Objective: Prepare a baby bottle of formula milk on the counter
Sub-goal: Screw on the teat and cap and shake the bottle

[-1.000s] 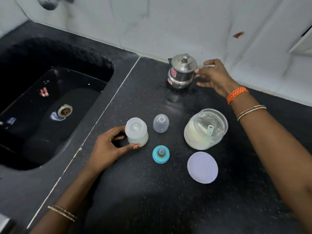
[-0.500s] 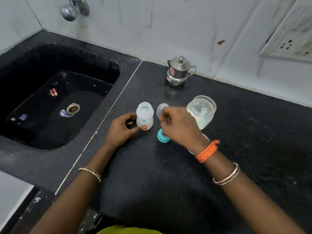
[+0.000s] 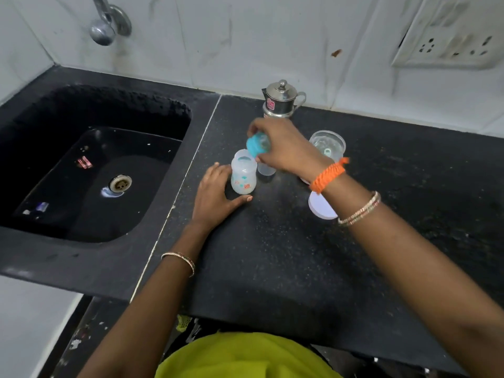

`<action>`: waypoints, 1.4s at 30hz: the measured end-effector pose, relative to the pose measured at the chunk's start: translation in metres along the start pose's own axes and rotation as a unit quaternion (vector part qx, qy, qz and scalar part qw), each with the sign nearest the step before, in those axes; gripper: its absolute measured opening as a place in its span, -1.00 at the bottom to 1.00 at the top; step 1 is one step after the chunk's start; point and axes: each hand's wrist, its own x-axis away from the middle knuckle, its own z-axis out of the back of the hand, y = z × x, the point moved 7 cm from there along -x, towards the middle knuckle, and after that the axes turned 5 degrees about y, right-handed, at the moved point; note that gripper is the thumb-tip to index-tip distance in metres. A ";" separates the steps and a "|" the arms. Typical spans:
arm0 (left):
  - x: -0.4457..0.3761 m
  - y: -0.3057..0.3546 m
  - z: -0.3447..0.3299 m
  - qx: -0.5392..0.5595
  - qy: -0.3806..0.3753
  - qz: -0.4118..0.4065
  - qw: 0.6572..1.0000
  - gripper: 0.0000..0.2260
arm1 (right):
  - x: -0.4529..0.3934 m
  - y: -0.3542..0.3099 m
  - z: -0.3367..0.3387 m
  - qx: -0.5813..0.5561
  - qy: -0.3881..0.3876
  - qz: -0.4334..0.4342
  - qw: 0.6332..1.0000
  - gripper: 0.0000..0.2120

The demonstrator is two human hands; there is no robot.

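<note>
— What are the fingers doing right now?

— The right hand (image 3: 286, 148) has its fingers (image 3: 261, 159) pinched around the teal teat ring (image 3: 255, 145), which it holds in the air just above and behind the open mouth of the baby bottle (image 3: 243, 175). A moment ago that ring lay flat on the surface; now it is lifted and tilted on its side.

— And the other hand?

— The left hand (image 3: 215, 197) rests on the surface, fingers spread and curved loosely round the base of the bottle, thumb forward. I cannot tell whether it touches the bottle or only brackets it.

— Where is the bottle?

— Upright on the dark surface (image 3: 272, 255), near the sink edge, uncapped, with pale liquid in the lower part. The clear dome cap (image 3: 266, 170) stands just behind it, partly hidden by the right hand.

— What does that mean for the job?

— It looks like the closing step: the ring seems bound for the bottle neck. The open powder jar (image 3: 327, 145), its white lid (image 3: 320, 208) and the steel pot (image 3: 281, 100) stand further out, untouched.
</note>
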 end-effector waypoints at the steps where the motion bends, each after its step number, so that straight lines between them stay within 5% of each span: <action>1: -0.001 -0.002 0.001 -0.006 0.007 0.008 1.000 -0.30 | -0.005 -0.009 -0.005 0.014 -0.025 0.017 0.999 -0.61; 5: -0.007 -0.010 0.003 0.110 -0.019 0.098 0.989 -0.22 | -0.017 -0.025 -0.034 0.072 -0.111 0.017 0.991 -0.61; 12: -0.006 0.003 -0.001 0.287 0.028 0.100 0.952 -0.55 | -0.034 -0.030 -0.030 0.160 -0.070 0.008 0.985 -0.59; 20: -0.004 0.004 0.000 0.292 0.041 0.084 0.952 -0.56 | -0.023 -0.013 -0.008 0.174 -0.026 -0.075 0.981 -0.34; 22: -0.004 0.004 0.000 0.300 0.042 0.087 0.949 -0.57 | -0.022 -0.017 0.000 0.220 -0.001 -0.040 0.975 -0.36; 26: -0.005 0.005 0.001 0.296 0.041 0.083 0.951 -0.57 | -0.016 -0.039 -0.023 0.096 -0.138 0.064 0.984 -0.37; 33: -0.005 0.006 0.000 0.292 0.028 0.080 0.953 -0.56 | -0.021 -0.026 -0.014 0.168 0.071 0.010 0.983 -0.30; 35: -0.005 0.005 0.001 0.303 0.029 0.077 0.949 -0.56 | -0.020 -0.027 -0.018 0.163 0.053 0.056 0.984 -0.29; 38: -0.005 0.006 0.001 0.311 0.027 0.073 0.947 -0.55 | -0.017 -0.021 -0.038 0.079 -0.105 0.062 0.989 -0.27; 42: -0.005 0.005 0.001 0.300 0.023 0.073 0.951 -0.58 | -0.019 -0.016 -0.036 0.068 0.010 0.033 0.997 -0.26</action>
